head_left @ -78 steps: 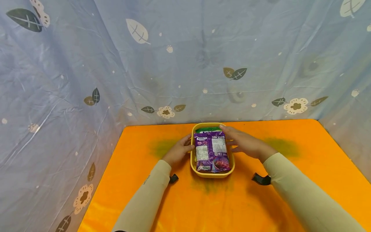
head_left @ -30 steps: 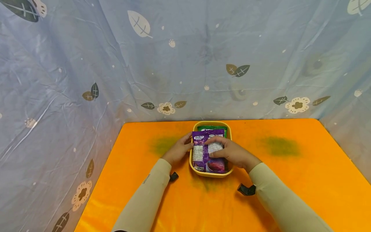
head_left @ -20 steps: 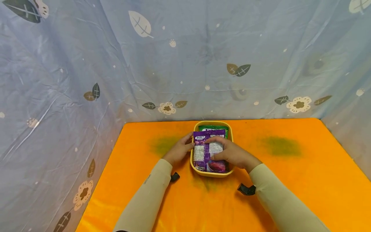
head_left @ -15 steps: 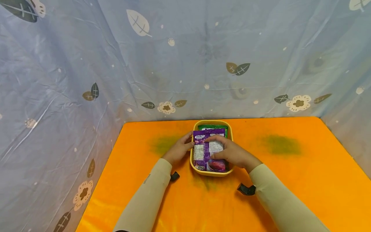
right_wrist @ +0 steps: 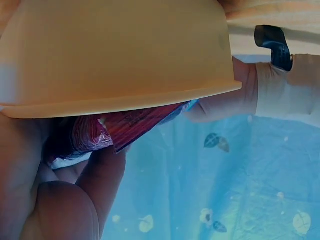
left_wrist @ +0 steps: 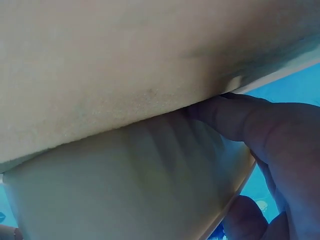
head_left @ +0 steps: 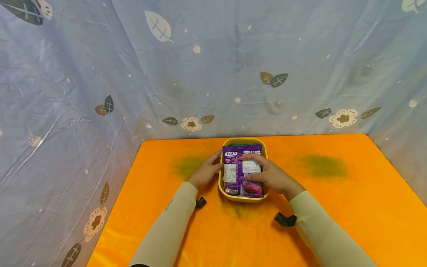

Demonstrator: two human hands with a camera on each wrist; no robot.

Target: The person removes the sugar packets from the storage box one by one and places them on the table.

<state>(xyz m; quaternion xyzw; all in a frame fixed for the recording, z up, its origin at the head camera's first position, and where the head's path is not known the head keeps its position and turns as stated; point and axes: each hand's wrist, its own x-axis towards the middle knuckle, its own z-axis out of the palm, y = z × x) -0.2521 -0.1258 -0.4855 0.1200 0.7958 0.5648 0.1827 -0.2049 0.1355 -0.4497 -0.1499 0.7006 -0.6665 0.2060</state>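
A yellow plastic basket [head_left: 245, 199] stands on the orange table, its outer wall [right_wrist: 125, 55] large in the right wrist view. Lying on top inside is a purple Fox's candy bag [head_left: 231, 172], with a strip of a green packet [head_left: 245, 144] showing behind it. My right hand [head_left: 271, 176] reaches over the right rim and pinches the purple bag between thumb and fingers. In the right wrist view, part of the candy bag [right_wrist: 132, 125] stands past the rim. My left hand [head_left: 207, 170] holds the basket's left side, thumb at the rim and fingers along the outer wall.
The orange table [head_left: 160, 222] has dark greenish patches to either side of the basket. A pale blue curtain [head_left: 207, 74] with leaf and flower prints hangs behind and at both sides. A black wrist mount [head_left: 285, 219] hangs under the right wrist.
My right hand has gone from the basket's right rim onto the purple candy bag. The bag has shifted slightly toward the back, covering more of the green packet. My left hand stays put.
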